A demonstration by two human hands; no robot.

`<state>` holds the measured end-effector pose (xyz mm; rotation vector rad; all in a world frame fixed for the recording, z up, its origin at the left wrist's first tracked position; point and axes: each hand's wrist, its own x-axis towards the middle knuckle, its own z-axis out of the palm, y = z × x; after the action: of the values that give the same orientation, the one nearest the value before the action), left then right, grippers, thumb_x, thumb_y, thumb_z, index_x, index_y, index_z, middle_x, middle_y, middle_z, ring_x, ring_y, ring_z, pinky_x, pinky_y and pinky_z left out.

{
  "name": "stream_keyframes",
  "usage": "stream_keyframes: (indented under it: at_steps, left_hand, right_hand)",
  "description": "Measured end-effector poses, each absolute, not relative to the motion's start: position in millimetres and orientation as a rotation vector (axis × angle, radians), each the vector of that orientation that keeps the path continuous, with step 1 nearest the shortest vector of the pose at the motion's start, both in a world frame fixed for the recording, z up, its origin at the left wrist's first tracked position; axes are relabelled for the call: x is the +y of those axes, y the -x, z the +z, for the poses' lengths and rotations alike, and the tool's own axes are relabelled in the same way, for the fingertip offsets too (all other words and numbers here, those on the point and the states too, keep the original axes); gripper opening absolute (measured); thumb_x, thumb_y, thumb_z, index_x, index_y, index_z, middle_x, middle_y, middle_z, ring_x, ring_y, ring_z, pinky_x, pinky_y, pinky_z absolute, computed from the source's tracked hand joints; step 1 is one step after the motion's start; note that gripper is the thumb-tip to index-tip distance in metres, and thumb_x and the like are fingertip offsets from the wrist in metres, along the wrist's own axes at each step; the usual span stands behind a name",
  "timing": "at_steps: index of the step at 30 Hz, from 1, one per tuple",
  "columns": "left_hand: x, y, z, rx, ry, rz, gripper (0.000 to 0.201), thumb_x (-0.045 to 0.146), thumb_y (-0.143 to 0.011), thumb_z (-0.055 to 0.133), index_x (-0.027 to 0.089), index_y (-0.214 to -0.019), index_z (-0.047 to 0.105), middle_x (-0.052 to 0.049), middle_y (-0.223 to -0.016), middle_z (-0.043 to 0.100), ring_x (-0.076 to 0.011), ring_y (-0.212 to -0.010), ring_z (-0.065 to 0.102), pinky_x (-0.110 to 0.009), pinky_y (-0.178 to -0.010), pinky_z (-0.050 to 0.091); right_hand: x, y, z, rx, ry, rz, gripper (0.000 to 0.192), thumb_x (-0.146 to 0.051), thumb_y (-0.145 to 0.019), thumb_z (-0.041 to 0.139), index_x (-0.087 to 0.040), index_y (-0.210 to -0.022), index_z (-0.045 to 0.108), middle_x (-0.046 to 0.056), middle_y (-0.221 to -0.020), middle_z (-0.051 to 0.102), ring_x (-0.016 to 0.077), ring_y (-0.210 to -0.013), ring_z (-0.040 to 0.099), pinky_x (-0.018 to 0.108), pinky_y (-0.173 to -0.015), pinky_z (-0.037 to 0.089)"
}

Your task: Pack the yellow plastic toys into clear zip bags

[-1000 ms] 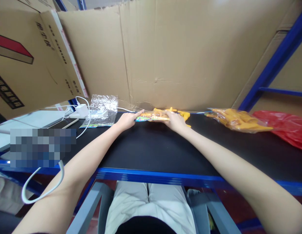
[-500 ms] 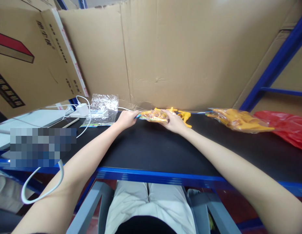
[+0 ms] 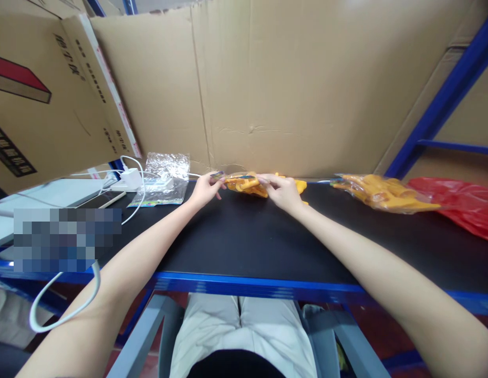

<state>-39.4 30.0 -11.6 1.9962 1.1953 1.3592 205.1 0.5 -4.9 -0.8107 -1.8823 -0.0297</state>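
A small clear packet of yellow plastic toys (image 3: 242, 183) is held between both hands, lifted a little off the far part of the black table (image 3: 244, 236). My left hand (image 3: 205, 189) pinches its left end. My right hand (image 3: 282, 192) grips its right end. More loose yellow toy pieces (image 3: 299, 185) lie just behind my right hand, partly hidden by it.
A stack of clear empty packets (image 3: 165, 178) lies to the left, next to a white charger (image 3: 129, 179) with cables and a phone (image 3: 104, 198). At the right rest a bag of yellow toys (image 3: 380, 193) and a red plastic bag (image 3: 460, 209). Cardboard walls (image 3: 291, 89) stand behind.
The packet lay flat on the table under both hands. Now both hands have raised it slightly and tilted it, the left fingers pinching its end.
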Motion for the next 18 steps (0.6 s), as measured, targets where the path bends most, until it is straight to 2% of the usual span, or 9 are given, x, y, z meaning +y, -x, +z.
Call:
stream_keyframes:
  at_steps: [2,3,6,8,9,11,13,15,18]
  left_hand:
    - [30,39,-13,1.156,-1.963,1.261,0.046,0.038,-0.075,0.061,0.012,-0.111,0.056,-0.011,-0.083,0.068,-0.0137,-0.05,0.061,-0.022,-0.042,0.045]
    - [30,39,-14,1.146,-1.955,1.177,0.047,0.038,-0.073,0.063,0.012,-0.112,0.057,-0.011,-0.085,0.068,-0.0134,-0.049,0.061,-0.022,-0.042,0.045]
    - [29,39,-16,1.137,-1.861,1.025,0.044,0.039,-0.073,0.064,0.012,-0.108,0.061,-0.013,-0.085,0.069,-0.0123,-0.045,0.06,-0.023,-0.044,0.047]
    - [28,38,-15,1.13,-1.778,1.073,0.044,0.04,-0.074,0.063,0.011,-0.108,0.061,-0.011,-0.077,0.069,-0.0127,-0.045,0.06,-0.024,-0.046,0.047]
    - [28,38,-13,1.124,-1.743,1.117,0.045,0.041,-0.074,0.062,0.01,-0.107,0.062,-0.011,-0.071,0.069,-0.0129,-0.044,0.06,-0.024,-0.046,0.047]
    - [26,36,-10,1.093,-1.682,1.206,0.048,0.045,-0.073,0.063,0.008,-0.104,0.063,-0.009,-0.064,0.068,-0.013,-0.044,0.06,-0.024,-0.046,0.048]
    - [24,35,-6,1.046,-1.633,1.306,0.049,0.047,-0.07,0.065,0.008,-0.099,0.064,-0.01,-0.069,0.069,-0.0139,-0.051,0.062,-0.025,-0.05,0.05]
    - [23,32,-3,0.986,-1.635,1.418,0.047,0.049,-0.068,0.065,0.01,-0.093,0.065,-0.012,-0.081,0.07,-0.017,-0.067,0.065,-0.025,-0.055,0.051]
    - [22,28,0,0.952,-1.73,1.611,0.04,0.049,-0.07,0.063,0.012,-0.085,0.067,-0.011,-0.091,0.069,-0.0199,-0.086,0.063,-0.027,-0.065,0.05]
  right_hand:
    - [-1,-204,-1,-1.839,0.796,0.037,0.028,-0.039,-0.085,0.047,-0.024,-0.094,0.069,0.003,-0.098,0.068,0.0176,-0.085,0.065,0.031,-0.079,0.049]
    - [-1,-204,1,-1.814,0.805,0.077,0.027,-0.039,-0.084,0.049,-0.023,-0.092,0.069,0.003,-0.096,0.069,0.0178,-0.083,0.065,0.031,-0.077,0.05]
    - [-3,-200,6,-1.738,0.876,0.278,0.029,-0.041,-0.082,0.051,-0.019,-0.09,0.068,0.003,-0.068,0.068,0.0143,-0.053,0.062,0.027,-0.054,0.05]
    - [-5,-197,11,-1.675,0.918,0.49,0.03,-0.043,-0.08,0.053,-0.017,-0.089,0.066,-0.001,-0.049,0.06,0.0099,-0.032,0.048,0.023,-0.036,0.04]
    - [-6,-196,14,-1.634,0.921,0.604,0.03,-0.043,-0.078,0.055,-0.016,-0.087,0.065,-0.002,-0.044,0.056,0.0085,-0.027,0.043,0.021,-0.031,0.035]
    - [-10,-193,20,-1.539,0.904,0.811,0.028,-0.042,-0.074,0.061,-0.015,-0.081,0.061,-0.001,-0.046,0.058,0.0077,-0.027,0.043,0.02,-0.028,0.032]
    - [-13,-190,25,-1.45,0.869,0.963,0.027,-0.04,-0.069,0.066,-0.015,-0.077,0.058,0.002,-0.057,0.064,0.0092,-0.034,0.051,0.02,-0.032,0.038]
    - [-15,-188,27,-1.394,0.803,1.047,0.027,-0.038,-0.066,0.07,-0.016,-0.076,0.056,0.005,-0.071,0.068,0.0116,-0.046,0.06,0.022,-0.04,0.046]
    - [-12,-187,24,-1.387,0.645,1.037,0.026,-0.035,-0.064,0.072,-0.018,-0.073,0.055,0.004,-0.081,0.069,0.0138,-0.069,0.066,0.027,-0.066,0.053]
